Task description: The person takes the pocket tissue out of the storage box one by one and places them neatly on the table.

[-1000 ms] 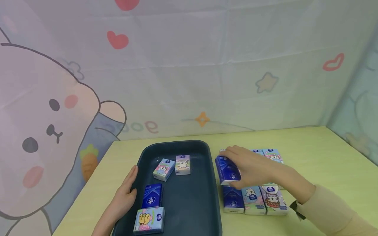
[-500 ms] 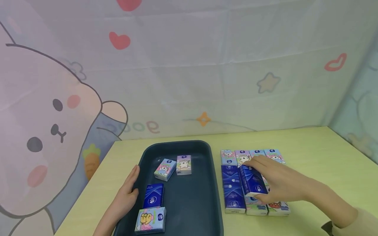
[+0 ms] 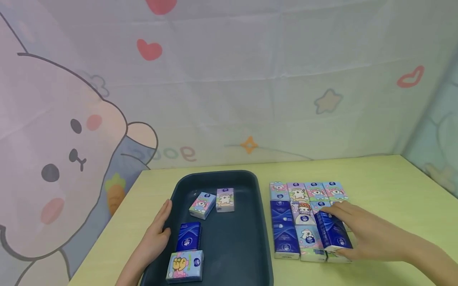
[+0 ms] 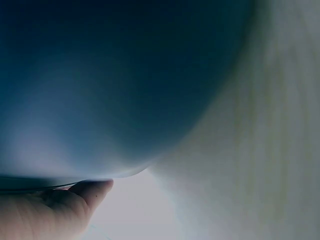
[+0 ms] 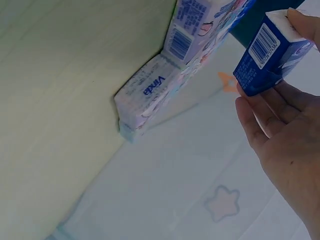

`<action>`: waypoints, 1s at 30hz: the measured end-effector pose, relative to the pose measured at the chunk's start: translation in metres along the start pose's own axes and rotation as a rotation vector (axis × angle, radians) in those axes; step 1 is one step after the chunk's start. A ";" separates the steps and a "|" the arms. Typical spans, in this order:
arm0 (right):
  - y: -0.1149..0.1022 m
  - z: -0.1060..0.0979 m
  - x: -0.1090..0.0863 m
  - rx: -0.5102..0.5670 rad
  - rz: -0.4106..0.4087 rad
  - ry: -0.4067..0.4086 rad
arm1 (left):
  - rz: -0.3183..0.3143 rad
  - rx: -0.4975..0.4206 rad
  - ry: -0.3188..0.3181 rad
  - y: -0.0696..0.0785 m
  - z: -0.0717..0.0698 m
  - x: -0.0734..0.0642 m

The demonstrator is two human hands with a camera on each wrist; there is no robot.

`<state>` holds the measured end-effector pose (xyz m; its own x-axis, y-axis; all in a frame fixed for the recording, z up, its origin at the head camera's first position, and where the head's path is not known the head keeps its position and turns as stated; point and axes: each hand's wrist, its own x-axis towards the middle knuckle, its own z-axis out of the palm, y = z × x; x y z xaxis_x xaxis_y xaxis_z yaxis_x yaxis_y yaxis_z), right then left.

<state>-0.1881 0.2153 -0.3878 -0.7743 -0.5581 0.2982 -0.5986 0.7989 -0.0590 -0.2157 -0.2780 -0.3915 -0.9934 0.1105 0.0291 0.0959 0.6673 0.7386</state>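
My right hand [image 3: 375, 234] pinches a dark blue tissue pack [image 3: 332, 230] between thumb and fingers, above the right part of a block of tissue packs on the table. In the right wrist view the blue pack's barcode side shows, and its end lies against the fingers. Beneath it, part of a pastel pack [image 3: 338, 257] is covered. My left hand [image 3: 154, 236] rests with fairly straight fingers along the left rim of a dark teal tray [image 3: 264, 238]. The left wrist view shows mostly the tray's outer wall [image 4: 115, 90], with a bit of the hand at the bottom.
Inside the tray lie a blue pack [image 3: 189, 236], a yellow-figured pack [image 3: 185, 266] and two small pastel packs, one of them tilted [image 3: 202, 205]. Close rows of pastel packs [image 3: 298, 192] and blue packs [image 3: 285, 240] stand right of the tray. A printed cloth [image 3: 286, 79] hangs behind the table.
The right hand has carried the blue pack rightward across the block, from its left column to its right side. The left hand stays at the tray rim. The view has shifted slightly.
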 end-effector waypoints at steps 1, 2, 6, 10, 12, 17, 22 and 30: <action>0.004 0.000 -0.004 0.000 -0.001 0.006 | -0.001 -0.001 -0.001 0.000 0.000 0.000; 0.007 0.001 -0.008 0.001 0.004 0.007 | 0.000 0.000 -0.002 0.000 0.000 0.000; 0.019 0.004 -0.020 0.033 0.043 -0.016 | 0.006 0.000 -0.001 0.000 -0.001 -0.001; 0.027 0.005 -0.028 0.044 0.100 -0.048 | 0.019 -0.002 -0.001 -0.001 -0.001 -0.001; 0.031 0.006 -0.031 0.014 0.102 -0.039 | 0.027 -0.002 0.000 -0.002 -0.001 -0.001; 0.038 0.011 -0.038 -0.096 0.050 0.051 | 0.028 -0.006 -0.005 -0.002 -0.001 -0.001; 0.046 0.015 -0.041 -0.136 -0.003 0.098 | 0.030 -0.007 -0.002 -0.002 -0.001 -0.001; 0.049 0.023 -0.044 -0.101 0.060 -0.035 | 0.026 -0.012 -0.008 -0.002 0.000 -0.001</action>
<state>-0.1883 0.2744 -0.4259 -0.8160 -0.5144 0.2637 -0.5284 0.8488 0.0206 -0.2153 -0.2799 -0.3928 -0.9901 0.1337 0.0436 0.1213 0.6548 0.7460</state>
